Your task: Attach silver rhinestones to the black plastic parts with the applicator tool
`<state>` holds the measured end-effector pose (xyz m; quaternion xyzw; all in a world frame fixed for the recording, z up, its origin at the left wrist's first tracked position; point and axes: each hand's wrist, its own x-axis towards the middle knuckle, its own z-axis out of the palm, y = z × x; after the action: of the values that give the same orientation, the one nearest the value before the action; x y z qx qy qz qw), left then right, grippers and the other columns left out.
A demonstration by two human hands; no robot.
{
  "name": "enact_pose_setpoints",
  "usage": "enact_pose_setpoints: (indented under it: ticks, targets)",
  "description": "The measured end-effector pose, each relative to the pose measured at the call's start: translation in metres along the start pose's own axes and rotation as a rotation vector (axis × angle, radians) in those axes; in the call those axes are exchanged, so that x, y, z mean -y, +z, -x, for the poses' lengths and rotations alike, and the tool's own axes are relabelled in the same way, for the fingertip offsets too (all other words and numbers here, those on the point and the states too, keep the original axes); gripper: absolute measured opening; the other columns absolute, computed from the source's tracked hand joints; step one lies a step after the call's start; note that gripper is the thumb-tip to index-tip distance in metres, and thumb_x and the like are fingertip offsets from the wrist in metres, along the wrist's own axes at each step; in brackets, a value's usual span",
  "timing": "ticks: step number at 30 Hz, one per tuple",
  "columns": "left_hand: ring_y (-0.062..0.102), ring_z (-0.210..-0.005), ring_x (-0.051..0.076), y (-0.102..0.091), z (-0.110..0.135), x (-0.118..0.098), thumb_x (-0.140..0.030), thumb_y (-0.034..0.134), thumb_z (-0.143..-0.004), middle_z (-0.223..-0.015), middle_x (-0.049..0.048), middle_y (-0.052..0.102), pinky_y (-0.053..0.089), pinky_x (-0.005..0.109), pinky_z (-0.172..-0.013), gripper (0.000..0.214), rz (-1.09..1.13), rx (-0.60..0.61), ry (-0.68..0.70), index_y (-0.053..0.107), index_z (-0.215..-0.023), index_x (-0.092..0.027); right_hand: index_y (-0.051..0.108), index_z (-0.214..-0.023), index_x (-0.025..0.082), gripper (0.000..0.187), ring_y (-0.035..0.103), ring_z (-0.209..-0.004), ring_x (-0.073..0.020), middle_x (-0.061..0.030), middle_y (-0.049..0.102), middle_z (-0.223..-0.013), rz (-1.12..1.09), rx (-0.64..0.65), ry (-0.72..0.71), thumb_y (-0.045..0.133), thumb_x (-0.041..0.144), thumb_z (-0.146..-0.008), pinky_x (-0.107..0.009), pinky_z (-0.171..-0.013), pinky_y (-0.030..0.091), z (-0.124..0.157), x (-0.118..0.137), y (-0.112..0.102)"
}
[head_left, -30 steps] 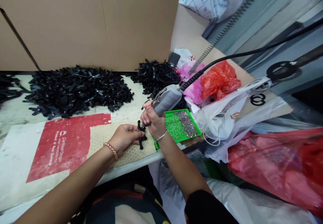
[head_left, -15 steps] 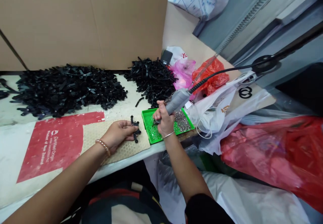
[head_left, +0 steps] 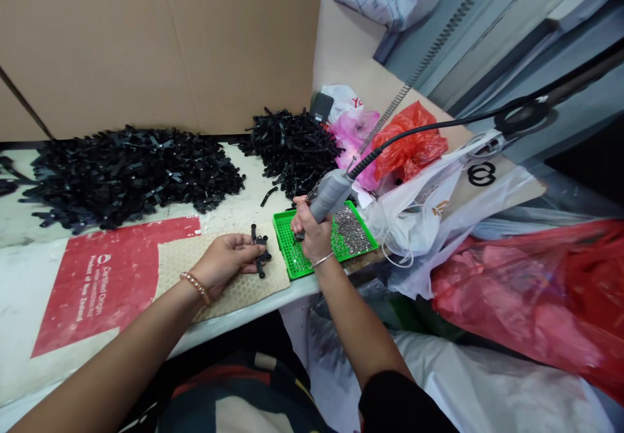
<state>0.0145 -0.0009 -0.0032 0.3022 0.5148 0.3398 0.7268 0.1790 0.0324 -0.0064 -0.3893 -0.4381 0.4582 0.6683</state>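
My left hand [head_left: 225,259] rests on a beige honeycomb mat [head_left: 229,277] and holds a small black plastic part [head_left: 260,251] against it with its fingertips. My right hand [head_left: 308,231] is wrapped round a grey corded screwdriver [head_left: 329,194], its tip down over the left half of a green screw tray [head_left: 292,251]. Several small silver screws [head_left: 351,227] lie heaped in the tray's right half. The tool's black cable [head_left: 439,126] runs up to the right.
Two heaps of black plastic parts [head_left: 131,173] [head_left: 291,147] lie at the back of the table before a cardboard wall [head_left: 160,43]. Red [head_left: 409,144], pink and white plastic bags [head_left: 429,218] crowd the right. A red and white sack sheet [head_left: 102,277] covers the table's left.
My right hand carried the screwdriver from the black part on the mat rightward to the green tray. The left hand kept the part in place on the mat.
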Motion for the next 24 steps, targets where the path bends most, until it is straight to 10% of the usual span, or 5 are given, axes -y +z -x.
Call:
enact_pose_setpoints:
  ticks: [12,24]
  targets:
    - [0.064,-0.06,0.012,0.0,0.001,-0.001,-0.01,0.072,-0.07,-0.068,0.0048,0.067,0.054,0.019,-0.055,0.009,0.012,0.019,0.003,0.063,-0.072,-0.009,0.062,-0.087,0.016,0.035,0.036,-0.039,-0.0082,0.0088,0.039,-0.045,-0.022,-0.024,-0.005,0.074,0.045,-0.072,-0.021,-0.042,0.032,0.001,0.007,0.001]
    - [0.062,-0.06,0.012,-0.001,0.0,0.0,-0.021,0.08,-0.061,-0.066,0.0045,0.066,0.051,0.018,-0.053,0.024,-0.016,0.039,0.027,0.062,-0.071,-0.009,0.055,-0.09,0.023,0.035,0.028,-0.037,-0.0081,0.0115,0.029,-0.045,-0.235,0.104,0.08,0.067,0.052,-0.075,-0.022,-0.044,0.033,0.028,0.035,0.049]
